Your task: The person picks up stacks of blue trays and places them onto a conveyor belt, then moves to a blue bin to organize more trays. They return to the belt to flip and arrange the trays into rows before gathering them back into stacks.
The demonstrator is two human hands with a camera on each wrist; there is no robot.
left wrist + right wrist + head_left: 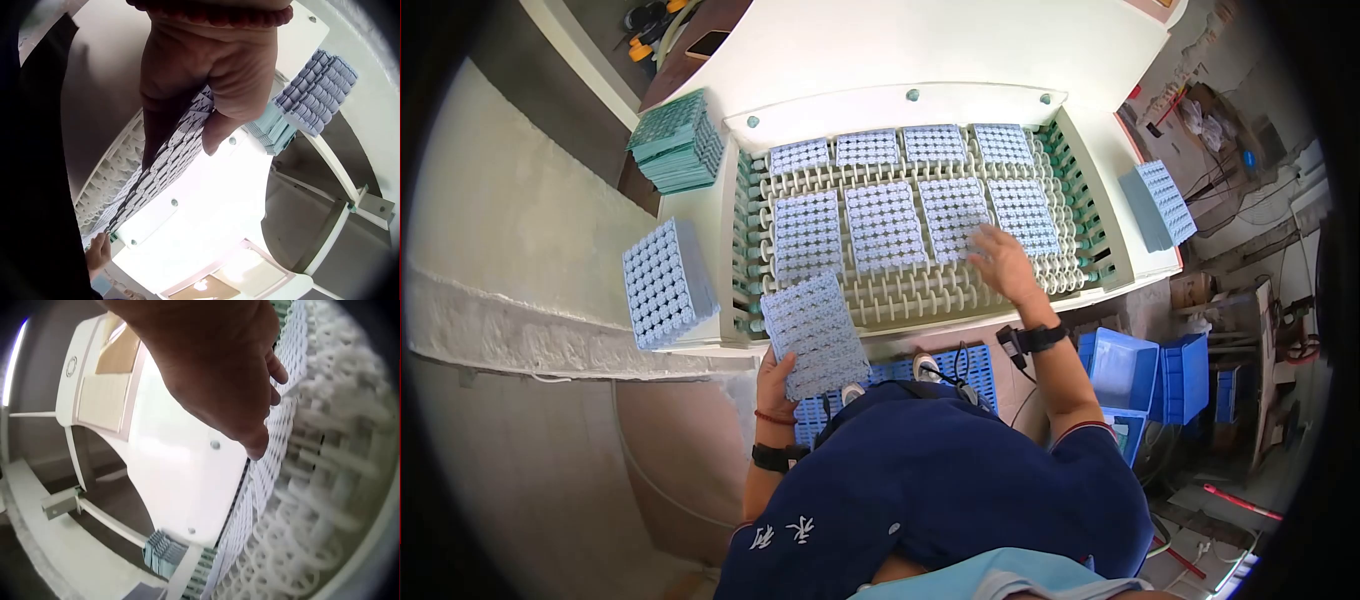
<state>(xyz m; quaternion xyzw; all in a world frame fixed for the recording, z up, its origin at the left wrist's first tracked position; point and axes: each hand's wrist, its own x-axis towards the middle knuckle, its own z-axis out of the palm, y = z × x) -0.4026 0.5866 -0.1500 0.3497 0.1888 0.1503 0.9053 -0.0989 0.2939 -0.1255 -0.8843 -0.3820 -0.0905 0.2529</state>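
The left hand [775, 385] grips the lower left edge of a blue-grey perforated tray [815, 335], tilted over the front of a white roller bed [910, 295]. In the left wrist view the thumb and fingers of the left hand [209, 75] pinch that tray [169, 159] between them. The right hand [1003, 262] is over the front row, by the third tray [953, 215] and the fourth tray [1025, 215], fingers loosely extended and holding nothing. In the right wrist view the right hand [225, 375] hangs over trays [275, 447]; contact cannot be told.
Four more trays [868, 148] lie in the back row. Green trays [675, 145] are stacked at the left, above a blue-grey stack [665, 283]. Another stack [1160, 205] stands on the right ledge. Blue crates [1122, 370] and a blue slatted mat [975, 370] are below.
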